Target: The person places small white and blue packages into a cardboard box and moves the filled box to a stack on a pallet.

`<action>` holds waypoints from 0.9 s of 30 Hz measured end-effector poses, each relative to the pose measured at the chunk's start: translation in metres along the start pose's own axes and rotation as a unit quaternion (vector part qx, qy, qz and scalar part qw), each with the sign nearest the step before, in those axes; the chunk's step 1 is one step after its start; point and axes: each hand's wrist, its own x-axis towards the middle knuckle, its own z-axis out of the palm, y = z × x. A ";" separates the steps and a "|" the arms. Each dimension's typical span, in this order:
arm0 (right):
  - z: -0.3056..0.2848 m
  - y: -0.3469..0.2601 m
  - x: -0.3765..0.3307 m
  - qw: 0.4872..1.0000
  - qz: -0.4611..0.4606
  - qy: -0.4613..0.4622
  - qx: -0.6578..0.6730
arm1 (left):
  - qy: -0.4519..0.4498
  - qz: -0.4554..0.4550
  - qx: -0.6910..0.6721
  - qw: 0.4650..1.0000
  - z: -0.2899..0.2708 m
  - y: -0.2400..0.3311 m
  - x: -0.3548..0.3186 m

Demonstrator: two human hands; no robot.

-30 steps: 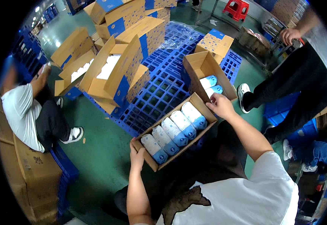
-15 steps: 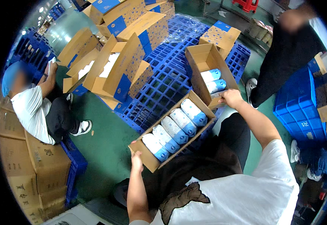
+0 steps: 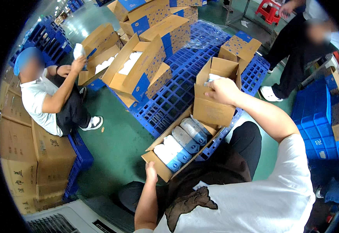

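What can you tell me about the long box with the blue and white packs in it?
The long box is a shallow brown cardboard tray, open on top, lying tilted across the person's lap. Four rounded packs, white and grey with blue ends, lie side by side in a row inside. The left hand grips its near edge. Its far end meets a taller open carton, where the right hand reaches.

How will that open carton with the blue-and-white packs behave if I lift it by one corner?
The open carton would probably sag or twist: it is thin cardboard, and only the left hand grips one end. The four packs lie loose side by side, so they may slide toward the low end. It looks fairly light.
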 end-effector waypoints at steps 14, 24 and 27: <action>0.027 -0.105 -0.003 0.979 -0.075 -0.068 0.179 | -0.001 0.003 0.029 1.000 -0.010 -0.039 0.007; 0.080 -0.243 -0.050 0.879 -0.137 -0.194 0.414 | -0.133 -0.023 -0.032 0.990 -0.016 -0.022 0.005; 0.061 -0.217 -0.039 0.709 -0.025 -0.369 0.600 | -0.143 -0.064 -0.115 0.981 0.005 0.010 -0.008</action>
